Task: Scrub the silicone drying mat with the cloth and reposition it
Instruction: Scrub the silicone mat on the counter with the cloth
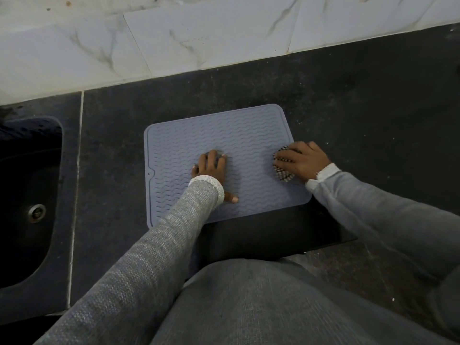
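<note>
A person in a grey sweater leans over a dark stone surface (pixel 348 100), where a grey-blue ridged mat (pixel 199 135) lies flat near the front edge, right of a dark sink (pixel 27 195). The left hand (pixel 211 168) rests flat on the mat's middle, fingers spread, holding nothing. The right hand (pixel 301 160) has its grip closed around a bunched checked cloth (pixel 282 170) at the mat's right edge. Marbled white tiles (pixel 174 38) line the wall behind.

The cloth (pixel 283 168) is mostly covered by the right hand (pixel 302 161); the sink (pixel 29 195) is cropped at left.
</note>
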A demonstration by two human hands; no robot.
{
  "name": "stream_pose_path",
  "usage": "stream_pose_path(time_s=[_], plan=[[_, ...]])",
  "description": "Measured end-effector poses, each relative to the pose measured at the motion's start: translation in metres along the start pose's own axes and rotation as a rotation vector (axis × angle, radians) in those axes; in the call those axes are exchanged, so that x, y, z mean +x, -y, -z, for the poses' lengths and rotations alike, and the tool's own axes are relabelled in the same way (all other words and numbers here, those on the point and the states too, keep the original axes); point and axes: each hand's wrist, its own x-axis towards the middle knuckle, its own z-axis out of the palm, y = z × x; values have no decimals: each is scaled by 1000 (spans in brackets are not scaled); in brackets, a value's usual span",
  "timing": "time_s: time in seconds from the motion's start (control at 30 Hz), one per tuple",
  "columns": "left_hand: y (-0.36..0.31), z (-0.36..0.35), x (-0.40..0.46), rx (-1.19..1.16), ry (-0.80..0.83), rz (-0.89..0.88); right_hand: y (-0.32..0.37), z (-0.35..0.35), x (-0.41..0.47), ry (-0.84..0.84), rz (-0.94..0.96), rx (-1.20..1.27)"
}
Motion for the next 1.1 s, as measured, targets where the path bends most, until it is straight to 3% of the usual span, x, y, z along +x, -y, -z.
stream_pose_path(time_s=[0.07, 0.27, 0.43, 0.57, 0.63, 0.73, 0.87, 1.1], plan=[[0, 0, 0, -9, 2, 3, 15, 1, 18, -50, 0, 50], [2, -3, 3, 8, -1, -10, 21, -10, 10, 61, 113, 18], [3, -3, 3, 12, 17, -2, -14, -10, -26, 53, 44, -2], [1, -3, 3, 13, 14, 3, -4, -4, -9, -5, -9, 50], [1, -2, 2, 9, 13, 7, 13, -4, 13, -44, 25, 73], [1, -2, 2, 10, 11, 7, 35, -10, 34, 42, 106, 39], [3, -2, 1, 5, 12, -2, 18, -17, 10, 56, 132, 45], [0, -1, -1, 2, 0, 8, -6, -6, -8, 57, 12, 51]])
